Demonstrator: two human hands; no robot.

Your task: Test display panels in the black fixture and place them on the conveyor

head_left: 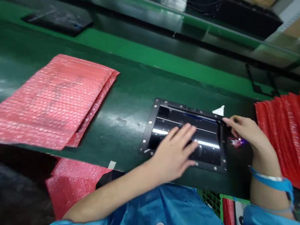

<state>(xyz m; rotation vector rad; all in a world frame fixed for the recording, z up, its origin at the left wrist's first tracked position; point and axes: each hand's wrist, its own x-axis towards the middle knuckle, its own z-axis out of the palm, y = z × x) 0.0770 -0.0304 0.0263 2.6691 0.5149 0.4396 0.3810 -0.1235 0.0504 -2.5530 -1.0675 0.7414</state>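
Observation:
A black framed panel (208,123) with a glossy dark middle lies on the green bench, light dots spaced around its border. My left hand (174,153) is spread over its lower middle, fingers apart and nothing gripped. At the panel's upper right corner, my right hand (243,128) has its fingers drawn together on the edge; whether it also pinches a thin film there I cannot tell. A blue strap (272,182) circles my right wrist. Just beyond that corner sits a small white scrap (219,110).
Red bubble-wrap bags (56,97) lie stacked on the left, and more red bags (283,134) stand at the right. A dark flat piece with clear film (58,20) rests at the back left. Below the bench edge is a green crate (221,206).

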